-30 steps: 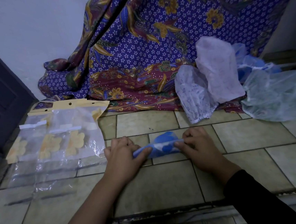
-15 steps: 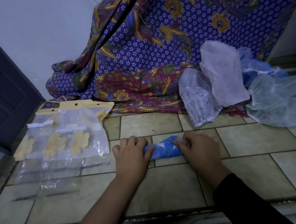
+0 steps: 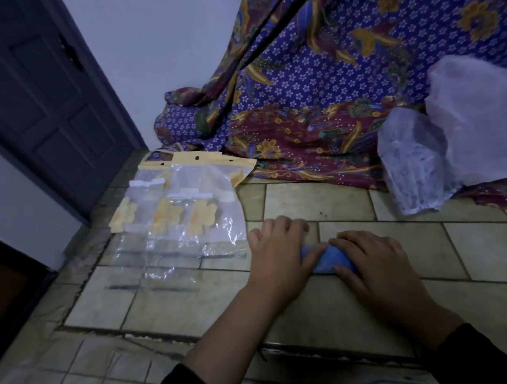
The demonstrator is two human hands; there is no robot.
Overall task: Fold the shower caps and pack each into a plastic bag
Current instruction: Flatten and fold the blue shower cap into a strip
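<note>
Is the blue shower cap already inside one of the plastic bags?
No, the blue shower cap lies on the floor under the left hand and right hand, apart from the plastic bags.

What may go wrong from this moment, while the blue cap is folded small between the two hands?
The blue shower cap, held by the left hand and right hand, may spring open if either lets go. The plastic bags lie overlapped to the left, so picking a single one may drag the others.

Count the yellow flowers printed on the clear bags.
3, in a row on the overlapping bags: left flower, middle flower, right flower. More may lie hidden underneath.
</note>
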